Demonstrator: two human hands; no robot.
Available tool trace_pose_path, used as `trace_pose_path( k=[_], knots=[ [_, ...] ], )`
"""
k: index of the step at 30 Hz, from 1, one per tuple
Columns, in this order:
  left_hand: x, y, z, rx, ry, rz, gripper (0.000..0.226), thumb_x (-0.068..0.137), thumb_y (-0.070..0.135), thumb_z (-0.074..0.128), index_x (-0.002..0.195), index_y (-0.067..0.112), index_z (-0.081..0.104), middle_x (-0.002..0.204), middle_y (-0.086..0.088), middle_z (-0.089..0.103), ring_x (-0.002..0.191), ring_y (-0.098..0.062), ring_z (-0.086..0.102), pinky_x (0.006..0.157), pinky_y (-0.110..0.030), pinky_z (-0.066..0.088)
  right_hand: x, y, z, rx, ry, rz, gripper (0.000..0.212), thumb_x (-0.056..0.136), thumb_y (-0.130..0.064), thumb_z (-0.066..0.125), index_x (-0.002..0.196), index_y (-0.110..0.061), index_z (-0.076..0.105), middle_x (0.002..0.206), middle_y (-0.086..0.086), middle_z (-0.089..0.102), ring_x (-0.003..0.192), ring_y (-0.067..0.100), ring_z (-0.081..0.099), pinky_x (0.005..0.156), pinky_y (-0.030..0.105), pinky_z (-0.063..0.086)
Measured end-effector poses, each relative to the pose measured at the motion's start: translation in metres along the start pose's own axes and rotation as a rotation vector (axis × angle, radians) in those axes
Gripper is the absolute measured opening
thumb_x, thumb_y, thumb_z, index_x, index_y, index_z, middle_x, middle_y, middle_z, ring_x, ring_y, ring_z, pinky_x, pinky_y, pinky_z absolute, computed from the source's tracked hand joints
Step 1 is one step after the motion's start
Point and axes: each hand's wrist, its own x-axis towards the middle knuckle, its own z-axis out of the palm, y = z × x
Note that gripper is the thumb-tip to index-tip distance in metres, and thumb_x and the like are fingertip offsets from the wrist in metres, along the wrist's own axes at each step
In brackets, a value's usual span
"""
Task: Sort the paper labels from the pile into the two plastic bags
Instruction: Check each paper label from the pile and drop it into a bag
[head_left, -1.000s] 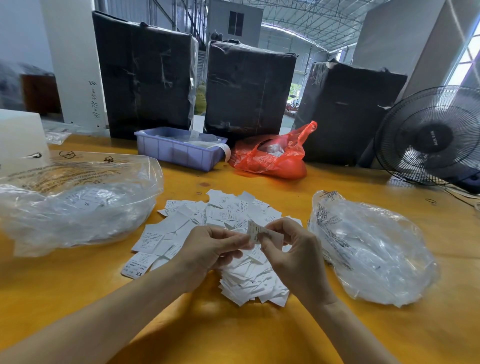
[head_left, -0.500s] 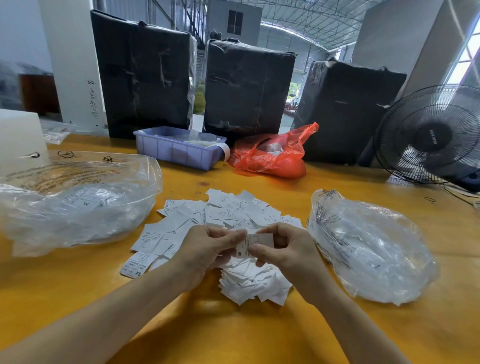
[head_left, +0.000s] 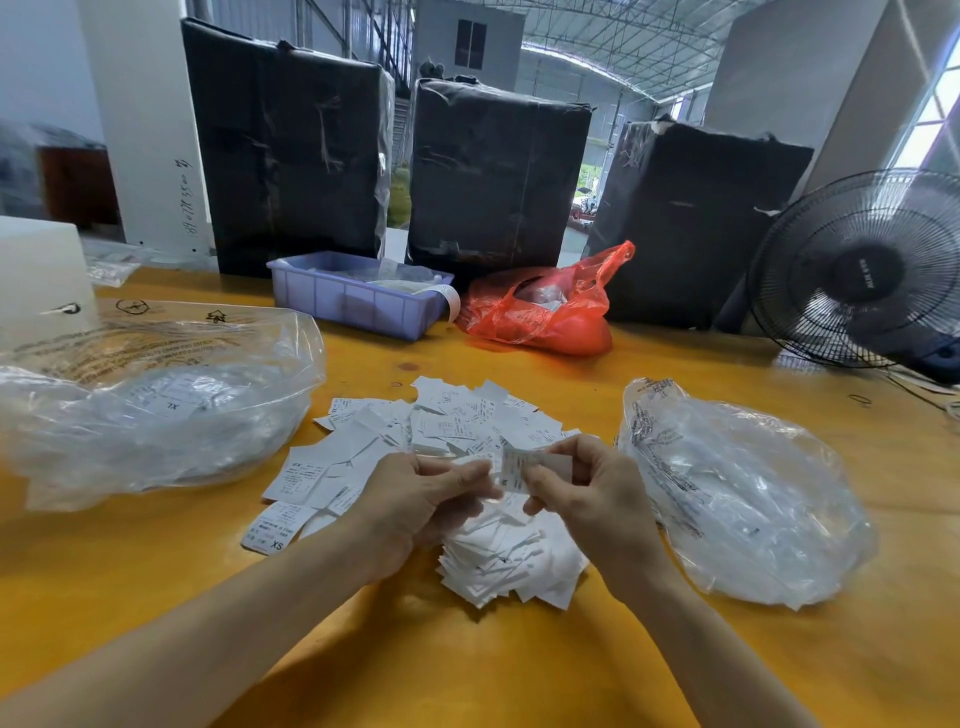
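A pile of white paper labels lies spread on the yellow table, with a thicker heap nearest me. Both hands hover over the pile's middle. My right hand pinches a small printed label between thumb and fingers. My left hand is curled beside it, thumb tip reaching toward the label's left edge; whether it touches is unclear. A clear plastic bag holding labels sits to the left. A second clear plastic bag lies to the right.
A lilac plastic bin and a red plastic bag stand behind the pile. Three tall black-wrapped bundles line the table's back. A black fan stands at far right. A white box is at far left.
The label in my right hand has turned from tilted to flatter and shifted slightly right. My left hand stays close beside it over the pile.
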Motion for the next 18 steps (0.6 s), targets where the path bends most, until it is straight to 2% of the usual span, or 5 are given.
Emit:
trace_pose_path(
  k=[2, 4, 8, 13, 18],
  knots=[
    [-0.0006, 0.0002, -0.0003, -0.006, -0.006, -0.004, 0.022, 0.063, 0.027, 0.073, 0.069, 0.006, 0.077, 0.078, -0.014, 0.072, 0.06, -0.017, 0.056, 0.048, -0.023, 0.038, 0.0, -0.0008, -0.0008, 0.026, 0.03, -0.022, 0.01, 0.081, 0.003, 0.066, 0.083, 0.0, 0.057, 0.064, 0.01, 0.067, 0.053, 0.017, 0.067, 0.06, 0.034, 0.053],
    [-0.0011, 0.0002, -0.0006, -0.002, -0.02, 0.001, 0.026, 0.068, 0.024, 0.072, 0.077, 0.0, 0.076, 0.077, -0.015, 0.071, 0.058, -0.017, 0.055, 0.044, -0.019, 0.033, -0.0015, -0.0014, 0.0009, 0.008, 0.026, -0.059, 0.012, 0.082, 0.002, 0.066, 0.087, -0.005, 0.058, 0.066, 0.009, 0.068, 0.055, 0.017, 0.068, 0.059, 0.031, 0.053],
    [-0.0017, -0.0002, 0.0011, -0.033, -0.049, 0.007, 0.026, 0.078, 0.015, 0.068, 0.089, -0.008, 0.071, 0.067, -0.008, 0.072, 0.047, -0.007, 0.06, 0.039, -0.013, 0.041, -0.0043, -0.0004, 0.0058, -0.049, 0.01, -0.11, 0.023, 0.083, -0.001, 0.067, 0.095, -0.02, 0.06, 0.062, 0.004, 0.071, 0.059, 0.01, 0.069, 0.056, 0.017, 0.048],
    [-0.0013, -0.0001, 0.0012, -0.055, -0.051, -0.007, 0.022, 0.078, 0.013, 0.068, 0.088, -0.006, 0.072, 0.072, -0.01, 0.073, 0.052, -0.009, 0.064, 0.043, -0.015, 0.046, -0.0058, -0.001, 0.0054, -0.102, 0.045, -0.169, 0.028, 0.082, -0.001, 0.068, 0.09, -0.027, 0.06, 0.07, 0.004, 0.071, 0.062, 0.011, 0.07, 0.066, 0.033, 0.057],
    [-0.0023, 0.0005, 0.0026, -0.062, -0.053, 0.002, 0.022, 0.08, 0.012, 0.065, 0.09, -0.007, 0.071, 0.073, -0.01, 0.072, 0.056, -0.009, 0.066, 0.049, -0.015, 0.051, -0.0068, -0.0022, 0.0057, -0.123, 0.092, -0.22, 0.03, 0.081, -0.001, 0.069, 0.088, -0.029, 0.06, 0.078, 0.002, 0.071, 0.061, 0.01, 0.07, 0.063, 0.04, 0.058]
  ],
)
